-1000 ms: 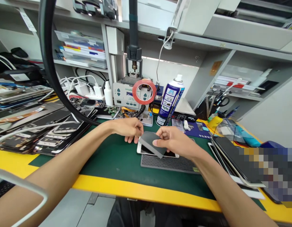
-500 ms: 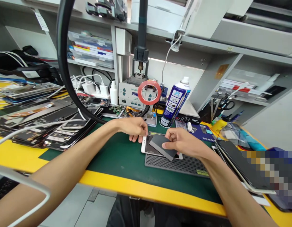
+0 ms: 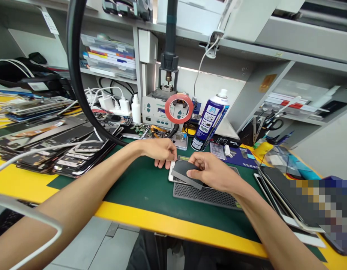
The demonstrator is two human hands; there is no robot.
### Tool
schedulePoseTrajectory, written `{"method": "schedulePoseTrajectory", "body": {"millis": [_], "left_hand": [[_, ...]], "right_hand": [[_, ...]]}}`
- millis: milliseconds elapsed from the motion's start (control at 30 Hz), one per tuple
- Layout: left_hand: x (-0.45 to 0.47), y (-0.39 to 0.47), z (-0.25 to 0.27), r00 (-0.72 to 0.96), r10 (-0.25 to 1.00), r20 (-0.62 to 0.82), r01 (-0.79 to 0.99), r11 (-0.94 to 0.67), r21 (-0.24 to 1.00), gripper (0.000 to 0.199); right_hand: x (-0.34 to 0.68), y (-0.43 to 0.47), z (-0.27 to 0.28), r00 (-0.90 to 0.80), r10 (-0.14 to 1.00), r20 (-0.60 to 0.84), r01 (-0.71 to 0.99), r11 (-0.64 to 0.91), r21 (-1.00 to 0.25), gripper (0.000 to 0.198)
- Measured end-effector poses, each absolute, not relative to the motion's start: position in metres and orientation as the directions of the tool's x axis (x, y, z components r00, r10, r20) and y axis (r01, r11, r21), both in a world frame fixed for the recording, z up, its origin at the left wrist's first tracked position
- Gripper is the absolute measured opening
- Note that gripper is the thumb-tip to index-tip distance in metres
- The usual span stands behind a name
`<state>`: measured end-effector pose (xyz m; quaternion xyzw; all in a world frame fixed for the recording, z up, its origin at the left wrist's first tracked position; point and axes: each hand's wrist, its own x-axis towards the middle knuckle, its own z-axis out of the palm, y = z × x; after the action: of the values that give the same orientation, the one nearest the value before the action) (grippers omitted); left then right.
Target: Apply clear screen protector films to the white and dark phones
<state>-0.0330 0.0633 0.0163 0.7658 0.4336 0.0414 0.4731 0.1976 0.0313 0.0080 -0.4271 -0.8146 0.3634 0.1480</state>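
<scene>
A phone with a white frame (image 3: 171,176) and a dark screen lies on a grey perforated mat (image 3: 207,197). In my right hand (image 3: 212,170) is a flat dark grey rectangular block (image 3: 186,173), gripped between thumb and fingers. It lies slantwise over the phone's screen and hides much of it. At the phone's upper left corner is my left hand (image 3: 162,152), thumb and forefinger pinched together. Whatever sits in that pinch is too small to make out.
Stacks of phone parts (image 3: 77,153) crowd the left. Behind the hands stand a blue spray can (image 3: 209,122), a red ring of tape (image 3: 179,108) and a grey control box (image 3: 156,112). More phones (image 3: 288,198) lie right. A black hose (image 3: 73,75) loops down at left.
My right hand has slid the grey block leftward along the phone, towards my left hand. The left hand stays at the phone's corner. The view has shifted slightly.
</scene>
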Motion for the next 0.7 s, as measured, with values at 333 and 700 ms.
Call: {"method": "schedulePoseTrajectory", "body": {"millis": [333,700], "left_hand": [[-0.033,0.064,0.013,0.627,0.706,-0.33,0.616,-0.189,0.765,0.013],[-0.032,0.064,0.014,0.626,0.708,-0.328,0.626,-0.205,0.752,0.014]], "right_hand": [[0.191,0.028,0.011,-0.645,0.763,-0.042,0.553,0.429,-0.714,0.021],[0.188,0.025,0.018,-0.709,0.702,-0.063,0.447,0.379,-0.81,0.025]]}}
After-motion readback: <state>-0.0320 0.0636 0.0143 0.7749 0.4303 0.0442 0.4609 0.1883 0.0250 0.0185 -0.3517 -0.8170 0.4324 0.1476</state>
